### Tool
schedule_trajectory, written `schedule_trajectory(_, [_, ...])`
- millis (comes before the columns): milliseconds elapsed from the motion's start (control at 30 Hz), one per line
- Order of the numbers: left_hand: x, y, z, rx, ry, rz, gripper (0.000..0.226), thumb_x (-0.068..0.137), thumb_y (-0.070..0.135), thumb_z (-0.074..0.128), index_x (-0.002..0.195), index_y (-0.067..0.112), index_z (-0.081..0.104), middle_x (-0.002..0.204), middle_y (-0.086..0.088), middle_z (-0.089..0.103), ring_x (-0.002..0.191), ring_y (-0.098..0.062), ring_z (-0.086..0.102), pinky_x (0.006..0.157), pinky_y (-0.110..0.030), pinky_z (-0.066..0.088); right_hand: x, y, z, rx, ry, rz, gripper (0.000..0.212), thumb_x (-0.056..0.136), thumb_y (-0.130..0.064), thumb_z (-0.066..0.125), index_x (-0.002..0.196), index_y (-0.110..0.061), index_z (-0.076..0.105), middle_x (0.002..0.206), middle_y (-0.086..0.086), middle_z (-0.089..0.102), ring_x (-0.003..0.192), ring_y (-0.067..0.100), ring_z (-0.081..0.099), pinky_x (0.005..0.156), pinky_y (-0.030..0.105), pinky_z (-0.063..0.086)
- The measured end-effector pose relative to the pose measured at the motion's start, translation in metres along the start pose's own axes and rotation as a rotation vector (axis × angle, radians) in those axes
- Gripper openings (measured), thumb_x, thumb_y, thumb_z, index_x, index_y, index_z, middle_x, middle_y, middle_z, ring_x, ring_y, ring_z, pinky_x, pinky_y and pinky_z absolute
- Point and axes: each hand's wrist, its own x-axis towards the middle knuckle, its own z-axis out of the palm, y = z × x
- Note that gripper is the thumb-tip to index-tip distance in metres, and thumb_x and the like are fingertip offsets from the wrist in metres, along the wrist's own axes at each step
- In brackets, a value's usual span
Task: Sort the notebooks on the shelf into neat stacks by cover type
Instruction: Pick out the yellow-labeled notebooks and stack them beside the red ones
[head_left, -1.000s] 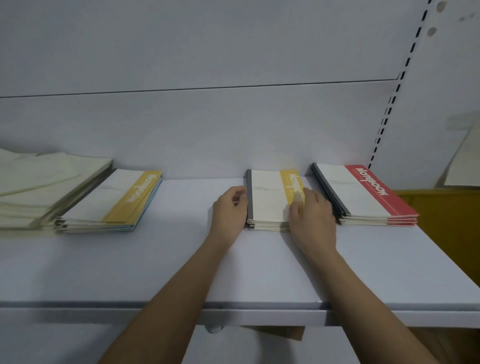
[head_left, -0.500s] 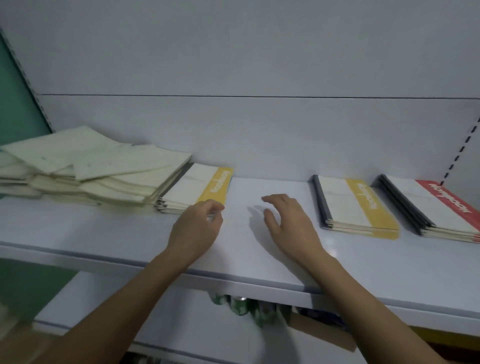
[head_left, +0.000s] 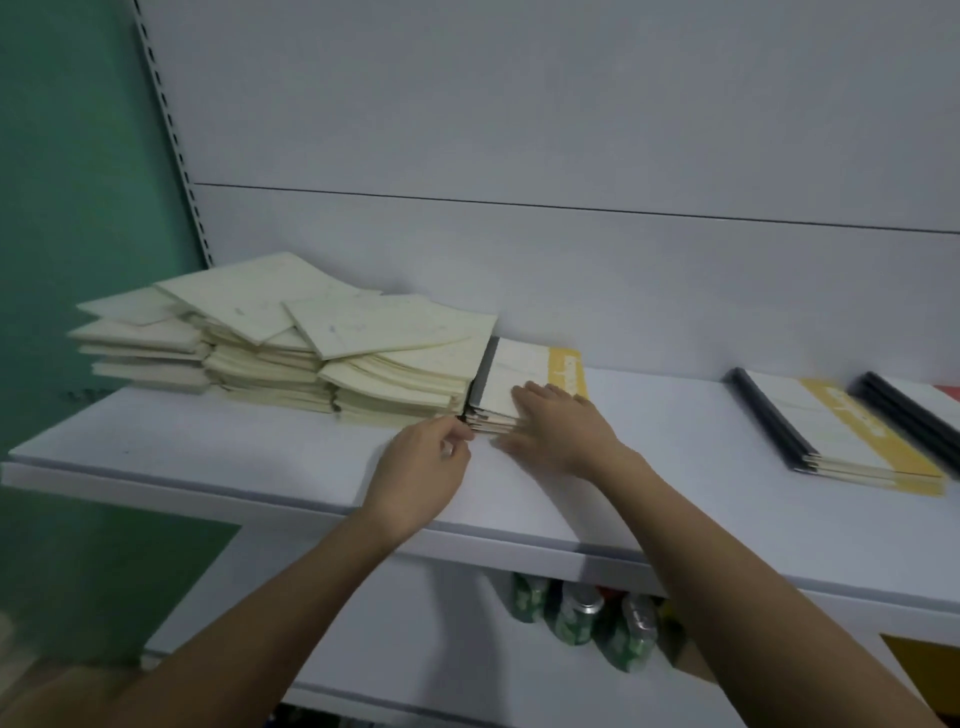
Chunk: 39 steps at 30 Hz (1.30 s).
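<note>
Below the shelf (head_left: 270, 483) front edge, green cans (head_left: 576, 618) sit on a lower level. Left hand (head_left: 423, 475): fingers curled, tips pinching the near left corner of the yellow-banded notebook stack (head_left: 519, 374) at its dark spine. Right hand (head_left: 558, 434): fingers straight, lying flat on the top cover of the same stack, grasping nothing. Directly left of the left fingertips, touching the stack's spine, lies the loose, uneven pile of cream notebooks (head_left: 291, 353). Well right of the right fingers, a second yellow-banded stack (head_left: 831, 436); just beyond it a dark-spined stack (head_left: 914, 415), cut off by the frame edge.
</note>
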Motion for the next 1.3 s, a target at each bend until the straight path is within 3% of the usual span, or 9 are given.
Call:
schedule_trajectory(67, [0.007,0.001,-0.004,-0.089,-0.022,0.028,0.017,0.094,0.019,0.055,0.100,0.023,0.070,0.096,0.008,0.067,0.091,-0.010,0.060,0.082,-0.027,0.048,-0.017,-0.001,-0.005,-0.013,0.074,0.008,0.035,0.093,-0.059,0.044,0.092,-0.024,0.047,0.097,-0.009,0.053,0.102,0.021,0.054,0.073,0.037,0.040])
schedule_trajectory(200, [0.020,0.023,-0.009,-0.506,-0.164,-0.156,0.022,0.098,0.022,0.049,0.099,0.011,0.069,0.091,-0.004,0.073,0.077,-0.019,0.066,0.070,-0.030,0.051,-0.047,-0.004,-0.018,0.166,0.162,0.139,0.036,0.104,-0.037,0.032,0.134,-0.033,0.052,0.127,0.001,0.062,0.114,0.031,0.056,0.085,0.038,0.045])
schedule_trajectory(300, [0.031,0.046,-0.015,-0.936,-0.374,-0.422,0.040,0.099,0.040,0.046,0.114,0.005,0.060,0.105,-0.016,0.070,0.085,-0.032,0.069,0.073,-0.037,0.057,-0.053,-0.012,-0.033,0.272,0.358,0.188,0.038,0.104,-0.039,0.030,0.135,-0.037,0.052,0.113,0.004,0.068,0.102,0.032,0.059,0.075,0.034,0.040])
schedule_trajectory(433, [0.054,0.065,-0.025,-1.411,-0.613,-0.530,0.039,0.095,0.043,0.054,0.112,0.008,0.055,0.095,-0.019,0.066,0.078,-0.035,0.069,0.064,-0.043,0.058,-0.066,-0.030,-0.047,0.251,0.441,-0.015,0.036,0.103,-0.028,0.040,0.136,-0.034,0.053,0.121,-0.003,0.067,0.102,0.025,0.061,0.074,0.033,0.043])
schedule_trajectory(533, [0.063,0.075,-0.034,-1.277,-0.555,-0.474,0.009,0.096,0.009,0.049,0.101,0.004,0.055,0.079,-0.012,0.063,0.068,-0.025,0.063,0.051,-0.032,0.055,-0.069,-0.036,-0.049,0.202,0.426,-0.119,0.038,0.102,-0.032,0.045,0.140,-0.030,0.051,0.142,-0.006,0.053,0.120,0.021,0.055,0.087,0.035,0.049])
schedule_trajectory(733, [0.090,0.053,-0.081,-0.996,-0.333,-0.331,0.046,0.094,-0.005,0.049,0.135,0.017,0.047,0.121,-0.009,0.064,0.102,-0.028,0.064,0.070,-0.039,0.056,-0.067,-0.028,-0.039,0.077,0.703,-0.352,0.025,0.098,-0.019,0.050,0.117,-0.012,0.066,0.117,0.005,0.061,0.100,0.023,0.060,0.075,0.031,0.051])
schedule_trajectory(867, [0.094,0.032,-0.102,-0.850,-0.210,-0.250,0.059,0.094,-0.008,0.049,0.142,0.024,0.038,0.131,-0.007,0.057,0.115,-0.033,0.057,0.086,-0.047,0.054,-0.040,-0.027,-0.020,0.122,0.465,-0.171,0.025,0.099,-0.030,0.051,0.118,-0.021,0.064,0.114,-0.005,0.062,0.105,0.020,0.058,0.081,0.032,0.048])
schedule_trajectory(1100, [0.096,0.013,-0.115,-0.900,-0.201,-0.285,0.058,0.094,-0.010,0.047,0.141,0.022,0.039,0.130,-0.010,0.058,0.107,-0.032,0.060,0.071,-0.040,0.055,0.010,-0.023,-0.003,0.036,-0.044,0.156,0.062,0.092,-0.067,0.037,0.129,-0.018,0.044,0.131,-0.003,0.045,0.127,0.024,0.039,0.099,0.041,0.035])
schedule_trajectory(1300, [0.093,0.002,-0.111,-0.897,-0.254,-0.307,0.057,0.095,-0.009,0.046,0.138,0.028,0.042,0.124,-0.007,0.061,0.101,-0.028,0.062,0.070,-0.038,0.055,-0.005,-0.022,-0.012,0.029,-0.079,0.135,0.065,0.091,-0.067,0.044,0.132,-0.017,0.046,0.134,0.000,0.049,0.123,0.023,0.046,0.099,0.042,0.040])
